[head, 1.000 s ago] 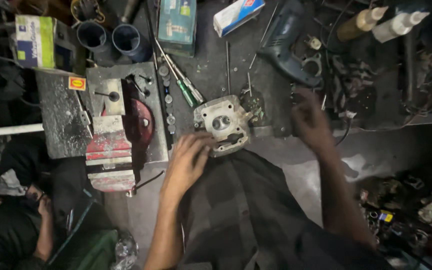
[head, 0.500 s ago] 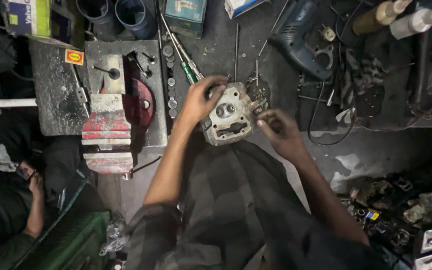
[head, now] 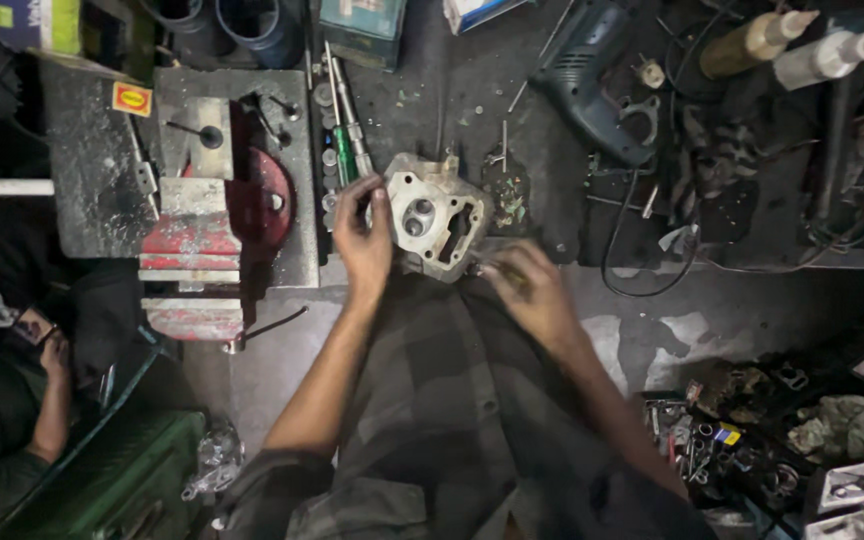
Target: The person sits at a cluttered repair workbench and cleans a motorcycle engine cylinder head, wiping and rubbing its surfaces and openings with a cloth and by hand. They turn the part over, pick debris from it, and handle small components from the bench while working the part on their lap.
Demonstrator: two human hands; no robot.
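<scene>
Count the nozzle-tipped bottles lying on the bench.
2. Both lie side by side at the bench's far right corner: a brownish bottle and a whitish bottle just right of it. Clutter there is dark, so more may be hidden.

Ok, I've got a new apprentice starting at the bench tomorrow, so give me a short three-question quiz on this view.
1. True or false: the left hand grips the red bench vise.
2. Which tool lies on the bench beyond the metal engine casting, towards the right? A) blue power drill B) handsaw C) paint roller
3. Fill in: the right hand is at the casting's ____ edge, the one closest to the person.

Key
1. False: the left hand rests on the casting's left side; the vise stands apart, further left.
2. A
3. near; blur hides whether the fingers hold anything.
</scene>
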